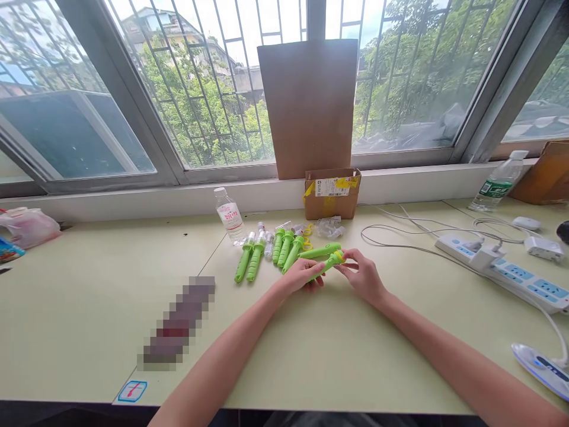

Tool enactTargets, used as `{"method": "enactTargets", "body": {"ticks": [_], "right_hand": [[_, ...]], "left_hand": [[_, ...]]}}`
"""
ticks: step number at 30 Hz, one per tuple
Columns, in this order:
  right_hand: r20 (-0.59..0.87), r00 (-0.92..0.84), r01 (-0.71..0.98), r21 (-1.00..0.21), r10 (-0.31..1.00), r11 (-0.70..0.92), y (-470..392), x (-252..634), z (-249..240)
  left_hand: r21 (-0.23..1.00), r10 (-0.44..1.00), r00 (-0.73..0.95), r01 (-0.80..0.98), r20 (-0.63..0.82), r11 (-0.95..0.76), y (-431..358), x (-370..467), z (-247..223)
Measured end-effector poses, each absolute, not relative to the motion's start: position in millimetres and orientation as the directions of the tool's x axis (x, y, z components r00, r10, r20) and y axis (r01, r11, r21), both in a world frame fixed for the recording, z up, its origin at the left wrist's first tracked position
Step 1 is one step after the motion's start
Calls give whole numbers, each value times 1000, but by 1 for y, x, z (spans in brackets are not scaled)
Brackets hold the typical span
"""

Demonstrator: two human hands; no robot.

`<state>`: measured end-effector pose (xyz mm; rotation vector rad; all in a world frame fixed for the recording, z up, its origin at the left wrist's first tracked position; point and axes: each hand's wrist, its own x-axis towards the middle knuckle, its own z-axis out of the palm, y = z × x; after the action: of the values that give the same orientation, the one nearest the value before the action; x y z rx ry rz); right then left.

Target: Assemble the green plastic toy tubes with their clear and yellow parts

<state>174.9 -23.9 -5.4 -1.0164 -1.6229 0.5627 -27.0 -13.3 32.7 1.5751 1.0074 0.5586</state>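
The ribbed green plastic tube [328, 264] lay between the two hands, just above the desk [377, 362], with its long axis slanting from the left palm up and away toward the right fingertips. The left hand [299, 274] was closed around its lower body, thumb along the top and fingers curled beneath. The right hand [367, 277] pinched the far end, where a yellow ring [339, 257] circled the green plastic. The ringed end was nearer the right hand; the plain body ran back to the left. The hands were close together but seemed not to touch each other, joined only by the tube. It looked bright green and slim, widening toward the ring; whether its end was open could not be told.

Just beyond the hands, another green tube [326, 249] lay on its side. Ahead and to the left of the left hand lay a group of three green tubes [285, 248], then two green tubes with clear tops [255, 263]. Farther ahead were loose clear plastic pieces [329, 228] and an open brown cardboard box [331, 207].
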Motion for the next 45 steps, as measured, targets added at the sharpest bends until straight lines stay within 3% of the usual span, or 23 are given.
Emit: {"method": "enactTargets", "body": {"ticks": [32,45], "right_hand": [[539,-55,269,-803,841,532,-25,174,-4],[582,-58,275,-772,811,573,-27,173,-3]], "left_hand": [[974,808,560,215,-184,72,-10,-31,33],[968,887,448,250,-110,-6,-16,-26,31]]}}
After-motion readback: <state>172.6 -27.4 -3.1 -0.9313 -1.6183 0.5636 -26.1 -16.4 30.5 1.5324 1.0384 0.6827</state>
